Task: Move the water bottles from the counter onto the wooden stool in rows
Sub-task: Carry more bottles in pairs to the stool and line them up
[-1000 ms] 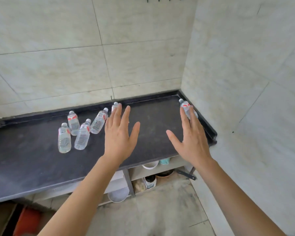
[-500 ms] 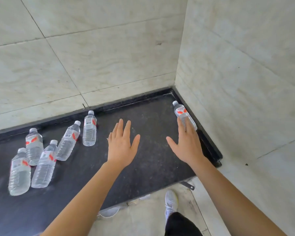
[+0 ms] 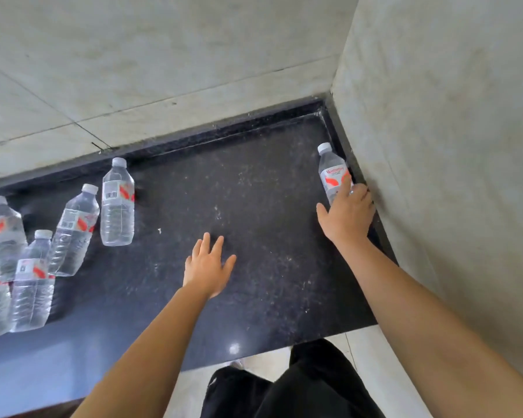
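Two pale tiled walls fill the upper half of the view. The back wall (image 3: 163, 61) runs from 9 to 12 o'clock and the side wall (image 3: 453, 152) from 1 to 4 o'clock, and they meet in a corner at about 1 o'clock. Below them the black speckled counter (image 3: 254, 188) spreads across the middle, with a raised dark lip along both walls. At 6 o'clock the person's dark trousers (image 3: 302, 387) show over a strip of light floor (image 3: 360, 334). Two bare forearms reach in, one from 7 o'clock and one from 4 o'clock.

At 9 o'clock a cluster of bottles (image 3: 73, 233) stands on the counter: five clear plastic ones with white caps and red-and-white labels, close together. The end bottle (image 3: 117, 206), nearest the centre, stands just beside its neighbour, and the leftmost ones are cut by the frame edge. Well apart from them, at 2 o'clock, the corner bottle (image 3: 332, 171) stands upright on the counter, close against the lip under the side wall.

The right hand (image 3: 346, 217) is on this bottle's lower half. Its index finger lies up over the label and the other fingers curl round the far side. The thumb sticks out toward 9 o'clock, seemingly off the plastic. The left hand (image 3: 207, 267) is over bare counter near the centre, palm down, fingers straight and slightly spread, holding nothing. Whether it touches the surface I cannot tell.
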`<act>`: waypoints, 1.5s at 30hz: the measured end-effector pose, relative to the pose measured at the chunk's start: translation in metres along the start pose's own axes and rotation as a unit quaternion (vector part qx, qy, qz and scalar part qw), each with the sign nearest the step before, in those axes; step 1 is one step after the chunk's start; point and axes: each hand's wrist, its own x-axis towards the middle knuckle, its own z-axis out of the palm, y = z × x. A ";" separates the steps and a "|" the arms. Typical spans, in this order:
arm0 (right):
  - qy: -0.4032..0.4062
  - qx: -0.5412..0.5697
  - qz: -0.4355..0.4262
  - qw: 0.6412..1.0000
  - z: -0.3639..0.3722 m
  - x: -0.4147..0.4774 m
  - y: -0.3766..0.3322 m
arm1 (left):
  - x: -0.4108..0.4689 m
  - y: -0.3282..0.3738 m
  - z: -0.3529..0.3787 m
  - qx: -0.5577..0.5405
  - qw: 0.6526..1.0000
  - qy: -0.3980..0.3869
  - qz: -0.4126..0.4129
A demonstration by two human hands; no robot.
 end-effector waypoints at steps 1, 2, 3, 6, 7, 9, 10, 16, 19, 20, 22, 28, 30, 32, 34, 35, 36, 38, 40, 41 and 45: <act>-0.001 -0.017 0.004 1.000 0.002 0.006 0.000 | 0.004 -0.005 0.001 -0.001 1.000 -0.003 -0.002; -0.002 -0.035 0.009 0.999 0.004 0.010 0.000 | 0.007 -0.010 0.002 0.001 1.000 -0.002 -0.002; 0.000 -0.053 0.015 0.999 0.007 0.014 0.000 | 0.010 -0.015 0.003 0.009 1.000 0.004 0.002; 0.022 -0.088 0.022 0.996 0.012 0.024 -0.002 | 0.016 -0.029 0.004 0.027 0.999 0.031 0.033; 0.021 -0.092 0.028 0.995 0.012 0.025 -0.004 | 0.018 -0.033 0.004 0.027 0.998 0.034 0.042; -0.007 -0.066 0.052 0.996 0.011 0.025 -0.010 | 0.020 -0.043 0.004 0.035 0.997 0.031 0.068; -0.021 -0.042 0.065 0.997 0.010 0.023 -0.015 | 0.020 -0.048 0.005 0.039 0.995 0.025 0.084; -0.004 0.024 0.021 0.999 0.036 -0.034 -0.073 | 0.024 -0.096 -0.018 -0.039 0.991 0.093 0.083; 0.004 0.045 -0.019 0.999 0.052 -0.062 -0.112 | 0.030 -0.132 -0.040 -0.053 0.973 0.209 0.078; 0.010 0.044 -0.042 0.998 0.055 -0.069 -0.125 | 0.035 -0.145 -0.048 -0.054 0.966 0.244 0.066; 0.018 0.013 -0.112 0.993 0.061 -0.085 -0.151 | 0.044 -0.168 -0.063 -0.061 0.957 0.283 0.029; -0.005 0.011 -0.327 0.945 0.077 -0.133 -0.209 | 0.077 -0.206 -0.085 -0.156 0.966 0.196 -0.057; -0.015 0.062 -0.371 0.926 0.080 -0.140 -0.225 | 0.081 -0.208 -0.085 -0.211 0.954 0.200 -0.070; -0.061 0.132 -0.357 0.923 0.082 -0.145 -0.242 | 0.079 -0.209 -0.082 -0.250 0.944 0.203 -0.076; -0.066 0.152 -0.315 0.934 0.089 -0.152 -0.256 | 0.070 -0.211 -0.078 -0.300 0.931 0.192 -0.081; -0.043 0.139 -0.298 0.943 0.093 -0.153 -0.262 | 0.063 -0.213 -0.076 -0.329 0.923 0.181 -0.083; -0.016 0.118 -0.282 0.952 0.098 -0.154 -0.265 | 0.055 -0.214 -0.072 -0.358 0.914 0.169 -0.085; 0.031 0.090 -0.243 0.965 0.105 -0.153 -0.270 | 0.037 -0.221 -0.059 -0.405 0.899 0.146 -0.080; 0.047 0.085 -0.214 0.972 0.107 -0.150 -0.272 | 0.020 -0.230 -0.045 -0.422 0.896 0.125 -0.065; 0.044 0.095 -0.200 0.974 0.108 -0.147 -0.273 | 0.013 -0.235 -0.039 -0.426 0.895 0.113 -0.062; -0.007 0.198 -0.118 0.973 0.106 -0.134 -0.275 | 0.001 -0.245 -0.025 -0.420 0.898 0.102 -0.086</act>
